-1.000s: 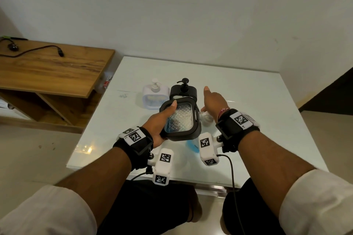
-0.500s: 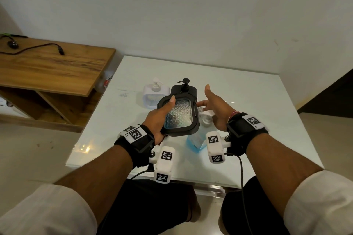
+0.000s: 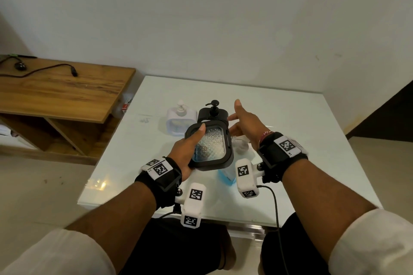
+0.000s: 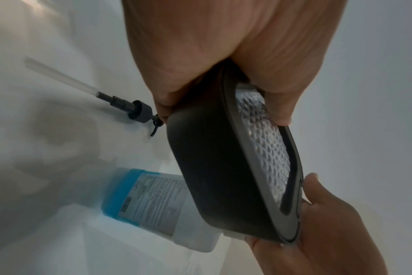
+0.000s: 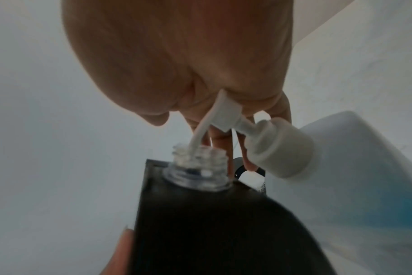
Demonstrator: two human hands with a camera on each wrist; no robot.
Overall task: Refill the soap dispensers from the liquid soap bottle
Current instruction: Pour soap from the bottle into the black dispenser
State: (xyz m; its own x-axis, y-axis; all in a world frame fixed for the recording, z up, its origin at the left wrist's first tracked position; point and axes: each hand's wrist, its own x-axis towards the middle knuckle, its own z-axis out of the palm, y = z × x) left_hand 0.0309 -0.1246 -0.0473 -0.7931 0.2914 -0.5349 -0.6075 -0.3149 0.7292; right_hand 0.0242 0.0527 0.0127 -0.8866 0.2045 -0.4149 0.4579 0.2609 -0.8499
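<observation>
My left hand (image 3: 190, 147) grips a black soap dispenser (image 3: 210, 147) with a textured clear window, tilted above the table. Its pump is off, so the clear threaded neck (image 5: 198, 163) stands open. The blue liquid soap bottle (image 3: 226, 176) stands just right of it, with its white pump head (image 5: 226, 111) under my right palm and the spout pointing into that neck. My right hand (image 3: 241, 123) has its fingers straight and spread. In the left wrist view the dispenser (image 4: 223, 176) hides part of the soap bottle (image 4: 153, 201).
A second black dispenser (image 3: 213, 111) and a white one (image 3: 180, 119) stand behind on the white table (image 3: 301, 129). A loose black pump with its tube (image 4: 134, 109) lies on the table. A wooden shelf (image 3: 62, 87) with a cable is at the left.
My right hand has turned its palm toward the dispenser and spread its fingers, and more of the blue bottle shows below it. My left hand keeps the same hold on the dispenser.
</observation>
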